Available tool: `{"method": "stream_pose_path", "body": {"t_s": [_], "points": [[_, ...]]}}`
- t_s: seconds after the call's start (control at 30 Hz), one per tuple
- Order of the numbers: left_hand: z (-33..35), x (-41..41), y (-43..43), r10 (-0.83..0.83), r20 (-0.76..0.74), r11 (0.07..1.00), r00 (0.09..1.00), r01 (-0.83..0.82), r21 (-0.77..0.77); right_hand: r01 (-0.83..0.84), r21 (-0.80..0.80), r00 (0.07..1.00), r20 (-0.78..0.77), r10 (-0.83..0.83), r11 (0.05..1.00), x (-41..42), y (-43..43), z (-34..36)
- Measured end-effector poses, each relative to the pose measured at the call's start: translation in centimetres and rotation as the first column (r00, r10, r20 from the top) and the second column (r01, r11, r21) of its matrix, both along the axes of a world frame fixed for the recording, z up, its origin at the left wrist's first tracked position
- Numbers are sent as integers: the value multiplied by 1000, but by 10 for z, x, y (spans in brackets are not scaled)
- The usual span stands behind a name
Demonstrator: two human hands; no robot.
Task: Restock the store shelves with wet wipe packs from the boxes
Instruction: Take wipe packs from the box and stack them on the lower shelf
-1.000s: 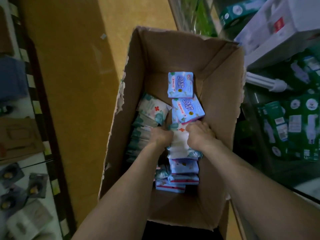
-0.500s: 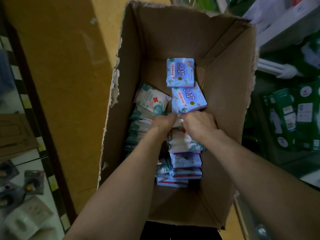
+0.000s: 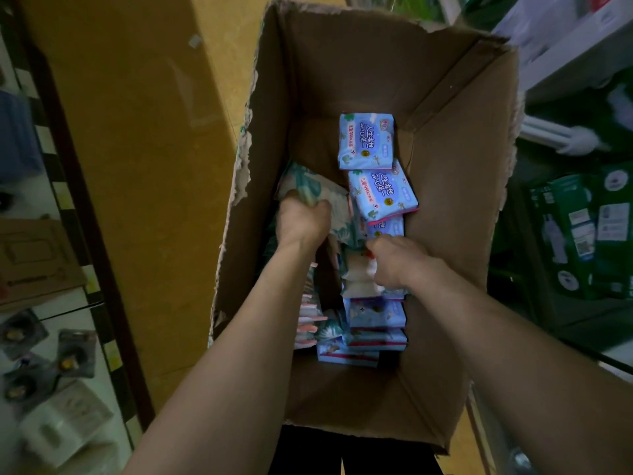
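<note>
Though between box walls (image 3: 445, 241), hands (image 3: 301, 222) (image 3: 399, 260) apart.

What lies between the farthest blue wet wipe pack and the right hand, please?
In the head view, a tilted blue pack, then a sliver of another blue pack just before the right hand.

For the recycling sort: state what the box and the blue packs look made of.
Box: cardboard, matte brown; its rim is torn ragged and fibrous, with folded flaps.
Blue packs: probably thin plastic film, smooth and printed, slightly shiny; soft pillow shape with a flat pink edge seam.
</note>
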State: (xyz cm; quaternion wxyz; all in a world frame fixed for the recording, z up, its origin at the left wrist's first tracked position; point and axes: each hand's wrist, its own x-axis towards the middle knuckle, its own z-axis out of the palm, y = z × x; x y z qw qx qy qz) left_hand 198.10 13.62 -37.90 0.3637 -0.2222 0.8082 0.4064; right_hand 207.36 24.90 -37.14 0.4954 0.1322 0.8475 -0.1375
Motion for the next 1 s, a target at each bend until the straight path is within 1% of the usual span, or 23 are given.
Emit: {"method": "stream_pose_path", "body": {"t_s": [0.13, 0.23, 0.3, 0.33, 0.4, 0.43, 0.5, 0.57, 0.63, 0.7, 0.77, 0.8, 0.9, 1.0], "points": [[6, 5, -3, -15, -58, 1000, 998, 13, -28, -14, 74, 997, -74, 20, 997, 2, -3, -2], [14, 8, -10, -16, -92, 999, 996, 12, -39, 34, 146, 988, -151, -12, 989, 14, -18, -7], [23, 10, -14, -29, -108, 998, 994, 23, -50, 76, 177, 972, -231, -33, 981, 20, -21, -5], [29, 11, -15, -49, -124, 997, 991, 41, -62, 113, 178, 961, -268, -63, 977, 20, -19, 0], [43, 13, -17, -103, -188, 991, 977, 85, -101, 259, 143, 928, -311, -205, 955, 17, -10, 14], [52, 14, -17, -121, -222, 988, 968, 97, -117, 352, 116, 898, -323, -299, 929, 15, -5, 23], [70, 19, -15, -132, -263, 985, 956, 98, -139, 515, 36, 803, -368, -468, 856, 11, 1, 42], [93, 25, -12, -100, -295, 989, 950, 62, -136, 638, -105, 664, -428, -614, 763, 7, 1, 65], [115, 31, -10, -42, -327, 995, 944, 9, -102, 685, -311, 488, -476, -732, 659, 2, -4, 95], [139, 36, -9, 44, -348, 998, 936, -58, -30, 658, -474, 343, -503, -793, 585, -2, -9, 129], [162, 41, -11, 156, -351, 988, 923, -140, 73, 608, -577, 249, -513, -821, 545, -1, -16, 162], [174, 45, -13, 205, -357, 978, 911, -176, 112, 572, -611, 222, -527, -821, 547, 1, -19, 176], [207, 56, -27, 340, -376, 938, 862, -280, 205, 460, -653, 170, -599, -782, 601, 10, -31, 218], [245, 68, -48, 446, -393, 891, 804, -354, 285, 343, -687, 153, -632, -760, 640, 15, -49, 261]]}}
